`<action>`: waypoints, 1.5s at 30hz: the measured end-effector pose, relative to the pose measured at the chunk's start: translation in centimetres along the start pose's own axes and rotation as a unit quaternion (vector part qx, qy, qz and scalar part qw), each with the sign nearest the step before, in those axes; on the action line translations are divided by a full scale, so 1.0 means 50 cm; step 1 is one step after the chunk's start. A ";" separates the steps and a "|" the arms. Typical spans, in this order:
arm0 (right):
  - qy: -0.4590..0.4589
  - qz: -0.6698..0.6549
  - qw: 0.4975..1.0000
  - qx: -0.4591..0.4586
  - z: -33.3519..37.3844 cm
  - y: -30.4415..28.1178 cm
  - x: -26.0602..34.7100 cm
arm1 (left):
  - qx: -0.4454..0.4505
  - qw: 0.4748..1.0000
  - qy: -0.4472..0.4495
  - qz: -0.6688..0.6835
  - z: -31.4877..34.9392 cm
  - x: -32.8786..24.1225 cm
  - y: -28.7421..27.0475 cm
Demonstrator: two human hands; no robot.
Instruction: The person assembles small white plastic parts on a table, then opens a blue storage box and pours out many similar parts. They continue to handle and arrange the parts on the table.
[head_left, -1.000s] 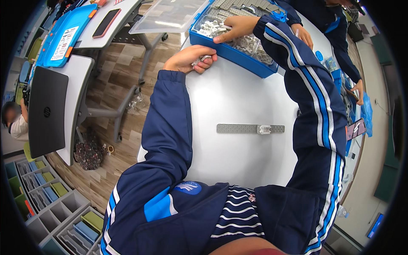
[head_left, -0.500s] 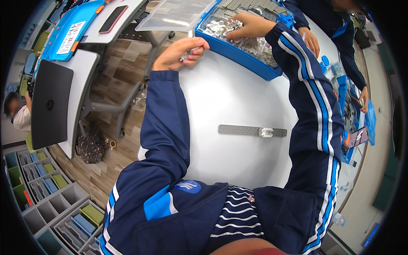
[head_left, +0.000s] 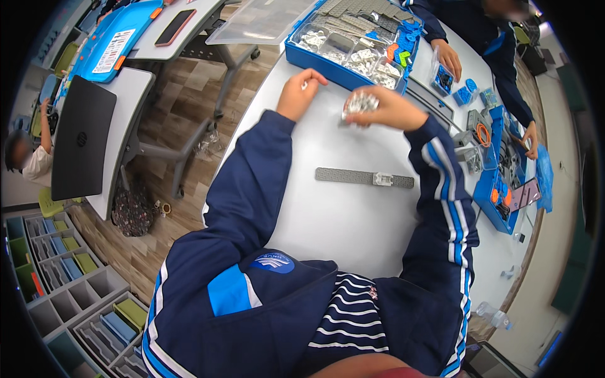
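Note:
My right hand (head_left: 392,109) is closed around a handful of small white plastic building pieces (head_left: 360,104), raised over the table just in front of the blue parts box (head_left: 345,78). To its left, my left hand (head_left: 301,96) is curled shut, and a bit of a small white plastic piece shows between its fingers. A long grey perforated beam (head_left: 343,176) lies flat on the white table (head_left: 315,217), below both hands. One white block-like piece (head_left: 382,179) sits on the beam, right of its middle.
The box holds grey beams and clear compartments of white pieces; its transparent lid (head_left: 255,24) extends left. On the right are another person's hand (head_left: 446,59), a second blue box (head_left: 491,192) and a phone (head_left: 525,194). A black laptop (head_left: 82,140) stands on the left desk.
My right hand has come out of the parts box toward me with a handful of white pieces. My left hand has moved right and slightly down. The view has shifted a little.

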State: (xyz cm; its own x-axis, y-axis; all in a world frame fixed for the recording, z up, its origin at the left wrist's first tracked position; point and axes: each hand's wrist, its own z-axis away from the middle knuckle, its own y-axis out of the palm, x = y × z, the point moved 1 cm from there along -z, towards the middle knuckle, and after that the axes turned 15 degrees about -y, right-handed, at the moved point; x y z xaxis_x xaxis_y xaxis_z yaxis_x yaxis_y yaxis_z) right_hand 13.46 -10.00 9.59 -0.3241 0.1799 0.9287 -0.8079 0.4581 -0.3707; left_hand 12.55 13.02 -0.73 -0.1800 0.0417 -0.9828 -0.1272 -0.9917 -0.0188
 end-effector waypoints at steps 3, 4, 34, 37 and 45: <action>0.098 0.098 0.990 -0.024 0.039 0.079 -0.035 | -0.082 0.994 0.066 -0.044 0.083 0.026 0.065; 0.064 0.117 0.989 -0.061 0.047 0.093 -0.044 | -0.091 0.991 0.078 -0.056 0.109 0.028 0.078; -0.128 0.399 0.859 -0.293 -0.079 -0.147 -0.039 | -0.082 0.860 0.162 -0.476 -0.197 -0.206 -0.131; -0.118 0.341 0.916 -0.175 -0.006 -0.060 -0.015 | -0.060 0.842 0.161 -0.511 -0.197 -0.218 -0.136; -0.039 0.340 0.938 -0.055 0.006 -0.010 0.001 | -0.084 0.769 0.175 -0.609 -0.186 -0.245 -0.105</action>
State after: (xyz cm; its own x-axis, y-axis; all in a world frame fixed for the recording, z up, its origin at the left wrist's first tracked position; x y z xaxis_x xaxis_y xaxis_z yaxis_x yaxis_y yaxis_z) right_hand 13.69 -10.47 9.79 -0.7840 0.4010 0.4739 -0.3478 0.3486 -0.8704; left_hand 24.49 16.60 9.68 0.2498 0.9460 -0.2064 0.1403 -0.2463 -0.9590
